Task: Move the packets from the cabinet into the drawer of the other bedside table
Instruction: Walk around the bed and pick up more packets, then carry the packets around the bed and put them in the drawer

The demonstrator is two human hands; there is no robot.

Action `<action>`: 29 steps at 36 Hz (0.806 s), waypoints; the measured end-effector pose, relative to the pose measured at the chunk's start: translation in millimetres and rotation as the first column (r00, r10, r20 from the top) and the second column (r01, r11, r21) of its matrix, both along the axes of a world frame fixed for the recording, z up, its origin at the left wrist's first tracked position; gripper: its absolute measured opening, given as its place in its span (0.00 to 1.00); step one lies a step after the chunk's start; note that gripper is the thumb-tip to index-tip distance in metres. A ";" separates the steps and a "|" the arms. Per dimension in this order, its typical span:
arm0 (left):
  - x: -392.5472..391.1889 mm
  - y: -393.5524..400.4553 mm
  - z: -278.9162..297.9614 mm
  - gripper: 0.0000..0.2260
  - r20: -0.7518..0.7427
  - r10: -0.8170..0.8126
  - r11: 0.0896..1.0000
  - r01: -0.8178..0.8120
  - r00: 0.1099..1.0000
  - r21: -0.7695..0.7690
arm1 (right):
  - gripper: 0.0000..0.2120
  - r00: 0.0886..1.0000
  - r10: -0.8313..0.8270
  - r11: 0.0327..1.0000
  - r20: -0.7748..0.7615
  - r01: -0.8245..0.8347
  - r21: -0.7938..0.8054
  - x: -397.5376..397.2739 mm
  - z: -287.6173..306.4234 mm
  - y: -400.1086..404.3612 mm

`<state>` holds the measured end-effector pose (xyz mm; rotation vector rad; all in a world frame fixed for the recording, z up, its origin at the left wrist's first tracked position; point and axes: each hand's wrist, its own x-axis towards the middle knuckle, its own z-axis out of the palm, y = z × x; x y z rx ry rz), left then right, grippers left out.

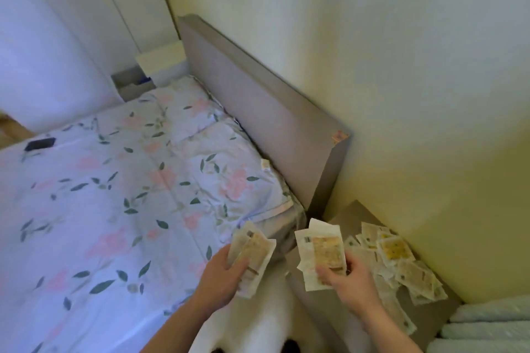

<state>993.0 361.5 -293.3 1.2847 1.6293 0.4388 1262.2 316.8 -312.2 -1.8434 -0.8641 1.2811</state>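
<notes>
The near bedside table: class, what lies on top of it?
Loose packets lie in a scattered heap on the bedside table. The packets cover much of its top, and whatever lies under them is hidden.

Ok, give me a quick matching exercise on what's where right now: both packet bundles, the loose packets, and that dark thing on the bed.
Things:
1. left hand bundle
2. right hand bundle
3. loose packets
4. dark flat object

Places:
A. on the grey bedside table top
B. far side of the floral bedcover
C. held over the bed's near edge
D. held beside the bedside table

Pairs: 1-C, 2-D, 3-A, 4-B
</notes>
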 end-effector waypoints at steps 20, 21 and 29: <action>-341.2 -187.0 48.7 0.07 -0.140 0.469 0.878 -0.444 0.872 0.179 | 0.09 0.809 0.588 0.801 -0.027 -0.577 0.163 -356.7 64.0 -24.8; -359.2 -197.2 50.4 0.06 -0.137 0.489 0.867 -0.463 0.862 0.183 | 0.09 0.792 0.610 0.784 -0.031 -0.597 0.172 -377.4 66.6 -30.8; -485.6 -260.5 63.6 0.05 -0.100 0.636 0.762 -0.604 0.765 0.234 | 0.13 0.667 0.724 0.690 -0.177 -0.698 0.191 -525.8 88.9 -65.6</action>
